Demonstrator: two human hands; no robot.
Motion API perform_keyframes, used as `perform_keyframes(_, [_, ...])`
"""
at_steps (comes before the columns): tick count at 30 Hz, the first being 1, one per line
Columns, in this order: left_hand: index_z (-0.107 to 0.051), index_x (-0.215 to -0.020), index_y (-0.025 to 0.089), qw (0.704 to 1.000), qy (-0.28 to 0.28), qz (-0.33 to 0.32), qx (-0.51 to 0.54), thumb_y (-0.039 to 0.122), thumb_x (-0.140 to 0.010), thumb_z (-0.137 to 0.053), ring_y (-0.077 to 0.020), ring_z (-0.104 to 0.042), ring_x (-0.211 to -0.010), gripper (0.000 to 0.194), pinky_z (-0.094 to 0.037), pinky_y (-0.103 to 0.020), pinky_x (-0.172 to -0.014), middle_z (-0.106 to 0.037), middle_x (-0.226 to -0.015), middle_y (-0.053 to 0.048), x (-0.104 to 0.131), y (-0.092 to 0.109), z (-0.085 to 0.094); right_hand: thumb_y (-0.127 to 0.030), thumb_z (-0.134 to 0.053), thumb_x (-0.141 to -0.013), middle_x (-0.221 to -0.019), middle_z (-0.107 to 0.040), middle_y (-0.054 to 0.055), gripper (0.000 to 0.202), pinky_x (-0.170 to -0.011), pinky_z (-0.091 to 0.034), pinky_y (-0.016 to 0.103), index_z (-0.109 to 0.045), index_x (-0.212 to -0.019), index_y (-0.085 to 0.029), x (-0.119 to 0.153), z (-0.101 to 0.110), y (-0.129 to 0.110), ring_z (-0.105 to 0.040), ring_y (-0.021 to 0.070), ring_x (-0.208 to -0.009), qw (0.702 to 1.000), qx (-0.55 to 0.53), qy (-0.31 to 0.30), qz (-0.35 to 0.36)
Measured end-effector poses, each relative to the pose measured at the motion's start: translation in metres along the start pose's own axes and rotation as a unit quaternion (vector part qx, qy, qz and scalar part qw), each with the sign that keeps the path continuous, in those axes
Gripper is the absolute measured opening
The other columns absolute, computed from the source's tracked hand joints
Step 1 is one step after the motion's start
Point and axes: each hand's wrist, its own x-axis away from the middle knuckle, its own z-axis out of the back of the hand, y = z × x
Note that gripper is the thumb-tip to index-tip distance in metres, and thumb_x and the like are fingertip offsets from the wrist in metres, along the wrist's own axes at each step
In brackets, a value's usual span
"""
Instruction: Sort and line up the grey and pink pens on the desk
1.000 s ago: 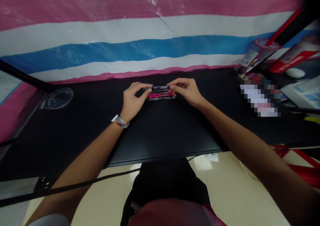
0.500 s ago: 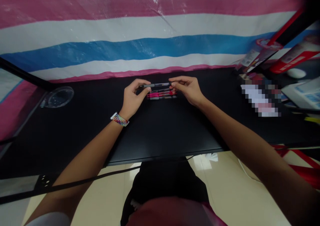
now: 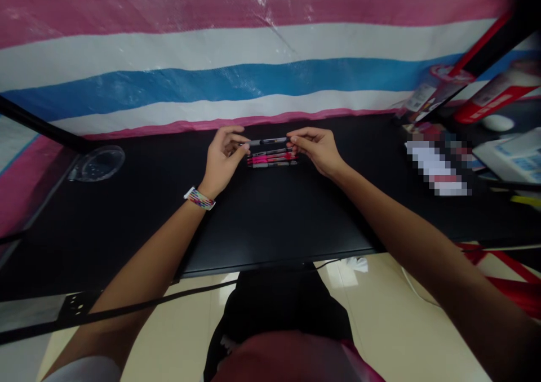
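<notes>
A dark pen with a grey grip [image 3: 268, 141] lies level between my two hands, above a row of several pens on the black table. My left hand [image 3: 224, 159] pinches its left end between thumb and fingers. The right end is held by my right hand [image 3: 318, 150], thumb against the forefinger. Just below it in the row are dark pens, a bright pink pen [image 3: 262, 159] and a pen with a grey grip [image 3: 260, 165], side by side. My fingers hide parts of the row's right ends.
At the far left of the black table [image 3: 270, 224] sits a clear round lid [image 3: 101, 163]. On the right stand a clear cup [image 3: 426, 94], a red and white bottle [image 3: 492, 92] and a white round object [image 3: 499, 123]. A striped sheet [image 3: 236, 80] hangs behind.
My left hand has shifted slightly left and its fingers have loosened a little at the pen's end. My right hand and the pen have barely moved.
</notes>
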Motion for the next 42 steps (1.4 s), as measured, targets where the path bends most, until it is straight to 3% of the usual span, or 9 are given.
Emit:
perform_keyframes(3, [-0.073, -0.090, 0.024, 1.000, 0.008, 0.007, -0.025, 0.064, -0.103, -0.076, -0.0169, -0.075, -0.076, 0.043, -0.064, -0.034, -0.079, -0.078, -0.084, -0.004, -0.002, -0.005, 0.001, -0.053, -0.101, -0.077, -0.088, -0.083, 0.004, 0.036, -0.081, -0.069, 0.040, -0.089, -0.098, -0.026, -0.001, 0.000, 0.001, -0.074, 0.0184, -0.077, 1.000, -0.004, -0.001, -0.005])
perform_keyframes(5, [-0.071, -0.092, 0.025, 0.999, 0.016, 0.016, -0.027, 0.065, -0.104, -0.074, -0.0166, -0.073, -0.071, 0.042, -0.063, -0.034, -0.076, -0.073, -0.077, -0.002, -0.003, -0.007, 0.001, -0.054, -0.100, -0.078, -0.090, -0.084, 0.004, 0.037, -0.082, -0.070, 0.041, -0.089, -0.099, -0.026, 0.000, 0.000, 0.001, -0.075, 0.0190, -0.078, 1.000, 0.002, -0.004, -0.008])
perform_keyframes(9, [-0.070, -0.104, 0.026, 1.000, 0.015, 0.015, 0.001, 0.061, -0.089, -0.091, -0.0157, -0.074, -0.074, 0.044, -0.064, -0.033, -0.076, -0.077, -0.093, -0.002, -0.004, -0.007, 0.003, -0.055, -0.099, -0.078, -0.090, -0.083, 0.004, 0.039, -0.081, -0.069, 0.041, -0.088, -0.100, -0.025, 0.000, 0.000, 0.000, -0.074, 0.0186, -0.077, 1.000, 0.004, 0.003, -0.013])
perform_keyframes(15, [-0.069, -0.073, 0.023, 0.998, 0.030, 0.022, -0.050, 0.065, -0.109, -0.067, -0.0143, -0.064, -0.060, 0.055, -0.059, -0.033, -0.068, -0.066, -0.063, -0.001, -0.005, -0.007, 0.007, -0.050, -0.101, -0.075, -0.086, -0.082, 0.002, 0.037, -0.084, -0.070, 0.042, -0.087, -0.099, -0.026, -0.003, 0.002, 0.002, -0.077, 0.0202, -0.079, 1.000, -0.003, 0.003, 0.014])
perform_keyframes(21, [-0.081, -0.104, 0.025, 0.998, 0.066, 0.019, -0.010, 0.059, -0.092, -0.090, -0.0190, -0.080, -0.088, 0.037, -0.066, -0.034, -0.082, -0.082, -0.096, -0.006, -0.008, -0.016, 0.009, -0.046, -0.096, -0.078, -0.090, -0.081, 0.003, 0.030, -0.089, -0.071, 0.044, -0.084, -0.098, -0.027, -0.008, 0.006, 0.003, -0.081, 0.0262, -0.098, 0.998, 0.014, 0.052, 0.043])
perform_keyframes(31, [-0.085, -0.108, 0.024, 0.996, 0.082, 0.029, -0.005, 0.044, -0.096, -0.087, -0.0207, -0.084, -0.100, 0.023, -0.068, -0.037, -0.093, -0.086, -0.105, -0.007, -0.006, -0.018, 0.013, -0.041, -0.085, -0.081, -0.089, -0.078, 0.005, 0.023, -0.085, -0.068, 0.047, -0.081, -0.098, -0.026, -0.015, 0.016, 0.006, -0.078, 0.0255, -0.089, 0.991, 0.063, 0.083, 0.090])
perform_keyframes(37, [-0.085, -0.097, 0.024, 0.999, 0.031, 0.029, -0.026, 0.049, -0.100, -0.083, -0.0198, -0.081, -0.091, 0.025, -0.066, -0.037, -0.092, -0.085, -0.095, -0.005, -0.003, -0.007, 0.006, -0.042, -0.089, -0.083, -0.092, -0.082, 0.006, 0.024, -0.090, -0.068, 0.051, -0.083, -0.100, -0.027, -0.008, 0.006, 0.008, -0.081, 0.0288, -0.094, 0.994, 0.058, 0.040, 0.081])
perform_keyframes(40, [-0.075, -0.076, 0.024, 0.996, -0.014, 0.000, -0.085, 0.056, -0.111, -0.066, -0.0174, -0.071, -0.075, 0.047, -0.061, -0.034, -0.081, -0.074, -0.075, -0.003, -0.002, -0.001, 0.006, -0.042, -0.089, -0.084, -0.091, -0.082, 0.006, 0.025, -0.093, -0.068, 0.052, -0.086, -0.103, -0.026, -0.004, 0.001, 0.007, -0.080, 0.0274, -0.089, 0.996, 0.048, 0.019, 0.066])
perform_keyframes(42, [-0.069, -0.074, 0.024, 0.995, -0.023, -0.019, -0.094, 0.059, -0.112, -0.063, -0.0175, -0.067, -0.074, 0.052, -0.059, -0.034, -0.078, -0.070, -0.074, -0.003, -0.002, 0.001, 0.006, -0.043, -0.090, -0.084, -0.092, -0.083, 0.006, 0.027, -0.094, -0.067, 0.051, -0.086, -0.104, -0.025, -0.003, 0.001, 0.006, -0.078, 0.0255, -0.084, 0.997, 0.051, 0.021, 0.050])
